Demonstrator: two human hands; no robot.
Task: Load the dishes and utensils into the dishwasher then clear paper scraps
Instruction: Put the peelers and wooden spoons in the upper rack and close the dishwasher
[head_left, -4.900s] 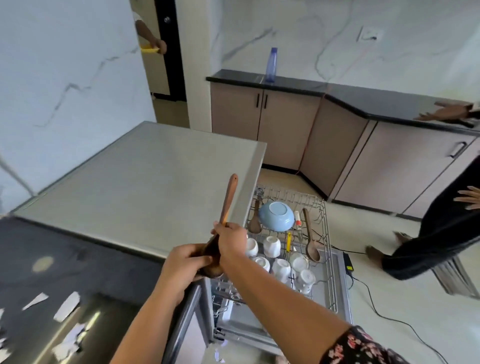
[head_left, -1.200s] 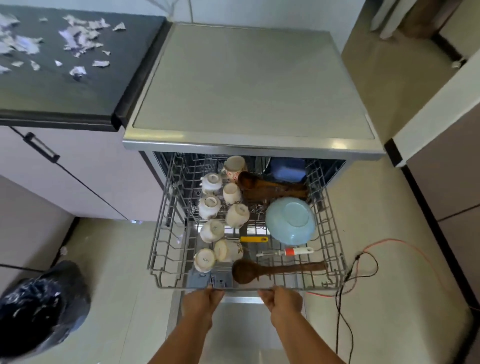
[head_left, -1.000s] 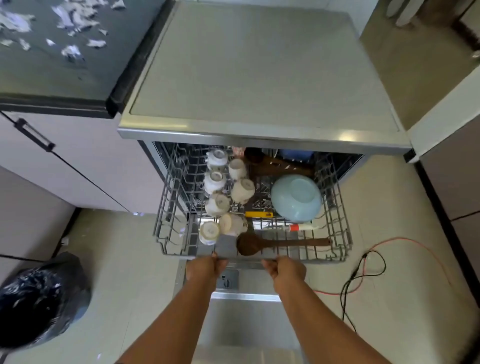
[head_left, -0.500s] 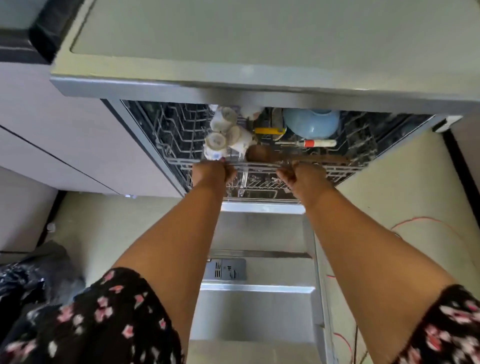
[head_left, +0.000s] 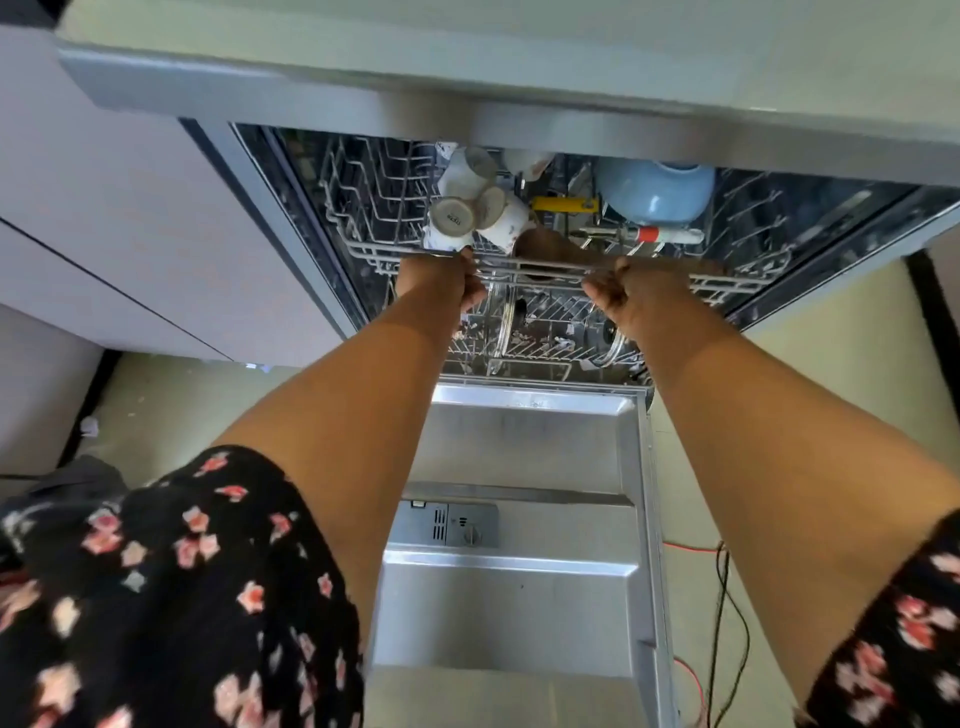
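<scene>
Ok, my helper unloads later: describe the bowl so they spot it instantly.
Look in the open dishwasher, at its upper rack. On the rack's right side sits the bowl: pale blue and far bigger than the white cups to its left.

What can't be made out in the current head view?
- Back cups and blue bowl: head view, cut off by the dishwasher top.
- Wooden spoon: mostly behind the upper rack rail and right hand.
- Lower rack contents: blurred, partly behind the left hand.
</scene>
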